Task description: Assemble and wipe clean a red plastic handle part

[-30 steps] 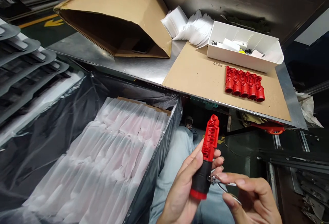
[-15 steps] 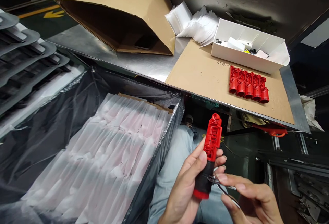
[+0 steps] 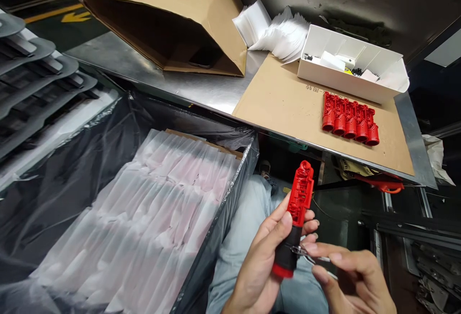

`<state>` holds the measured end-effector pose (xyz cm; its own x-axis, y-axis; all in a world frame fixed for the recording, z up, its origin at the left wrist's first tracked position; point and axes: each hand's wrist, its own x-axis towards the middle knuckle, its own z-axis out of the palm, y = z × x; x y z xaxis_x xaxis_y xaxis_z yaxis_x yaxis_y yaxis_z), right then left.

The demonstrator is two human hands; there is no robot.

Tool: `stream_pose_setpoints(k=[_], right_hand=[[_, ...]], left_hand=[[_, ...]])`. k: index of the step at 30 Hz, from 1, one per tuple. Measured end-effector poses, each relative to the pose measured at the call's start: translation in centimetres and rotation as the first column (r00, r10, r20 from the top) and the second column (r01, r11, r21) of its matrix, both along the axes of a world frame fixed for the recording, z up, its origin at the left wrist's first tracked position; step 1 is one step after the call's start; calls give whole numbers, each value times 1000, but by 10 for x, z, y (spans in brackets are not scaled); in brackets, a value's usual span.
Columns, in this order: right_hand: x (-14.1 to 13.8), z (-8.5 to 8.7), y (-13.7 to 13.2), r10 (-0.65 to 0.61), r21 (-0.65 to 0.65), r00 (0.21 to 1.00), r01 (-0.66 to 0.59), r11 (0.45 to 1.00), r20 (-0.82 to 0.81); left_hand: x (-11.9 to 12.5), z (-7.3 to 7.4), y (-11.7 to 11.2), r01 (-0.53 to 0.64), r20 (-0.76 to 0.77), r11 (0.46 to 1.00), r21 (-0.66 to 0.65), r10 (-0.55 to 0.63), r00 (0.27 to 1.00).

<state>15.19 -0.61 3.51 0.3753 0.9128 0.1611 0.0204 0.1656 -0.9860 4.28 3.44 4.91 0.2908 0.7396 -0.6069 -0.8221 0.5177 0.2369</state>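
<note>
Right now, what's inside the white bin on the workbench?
Inside the white bin I see white pieces, small black pieces and a bit of yellow. Its near side and contents hide the bottom, so anything lower down can't be seen.

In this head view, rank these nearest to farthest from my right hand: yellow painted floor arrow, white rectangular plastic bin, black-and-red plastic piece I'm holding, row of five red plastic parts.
1. Black-and-red piece, in your left hand
2. Row of red parts, on the brown cardboard sheet
3. White bin, beyond that row
4. Yellow arrow, far upper left
</note>
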Motion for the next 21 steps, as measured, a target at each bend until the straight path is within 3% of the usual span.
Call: stream_pose_setpoints(k=[3,5,8,13,16,18,21], right_hand=[[25,-6,13,138,-115,973,-161,980,-184],[41,-10,20,135,-130,964,-168,977,-228],[50,-14,22,79,-65,988,-88,994,-131],[37,-14,19,96,61,994,-99,993,50],[33,-7,46,4,104,971,-29,994,238],[33,-3,83,-14,101,892,-35,994,451],[29,0,158,136,-56,596,-150,987,791]], left_hand=[[-2,-2,0,10,77,1000,16,-11,997],[-3,-2,1,18,97,1000,0,-18,995],[-5,-2,3,14,68,999,-39,-11,998],[-10,-5,7,5,34,999,-52,-3,999],[-18,-13,13,-59,-24,995,-75,57,998],[-26,-22,19,-114,-58,991,-72,109,992],[-41,-37,29,-155,-64,987,-33,152,986]])
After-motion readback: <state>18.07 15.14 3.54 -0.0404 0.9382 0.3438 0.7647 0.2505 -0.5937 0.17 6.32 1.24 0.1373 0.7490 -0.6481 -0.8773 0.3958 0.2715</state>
